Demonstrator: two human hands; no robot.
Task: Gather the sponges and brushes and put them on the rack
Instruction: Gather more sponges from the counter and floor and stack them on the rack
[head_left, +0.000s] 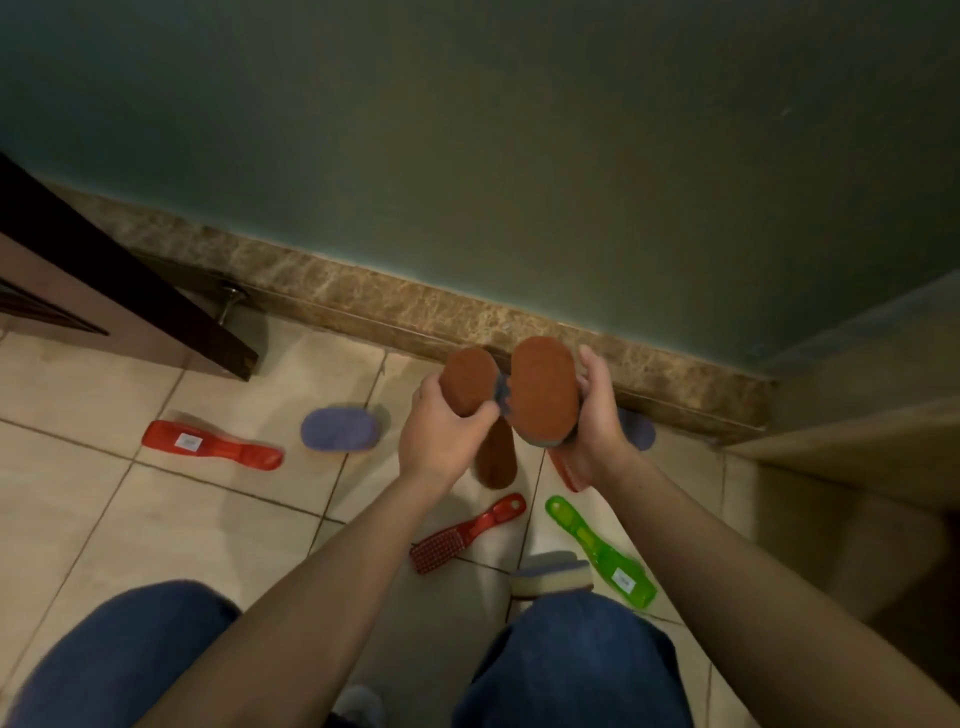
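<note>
Held: small orange sponge (467, 382), large orange sponge (543, 389).
Fingers of left hand (447, 431) curl round the first, of right hand (597, 415) cup the second; merging them risks a drop.

Open floor (88, 519) lies left and near, below the long red brush (208, 446). Ahead of the knees (571, 654), a red bristle brush (467, 535), green brush (597, 551) and layered sponge (550, 574) crowd the tiles. Skirting (415, 306) and a dark door (130, 280) bound the far side.

held sponges (543, 389) rust-orange | floor sponge (340, 429) purple | long brush (600, 552) green | skirting (467, 317) marbled brown
</note>
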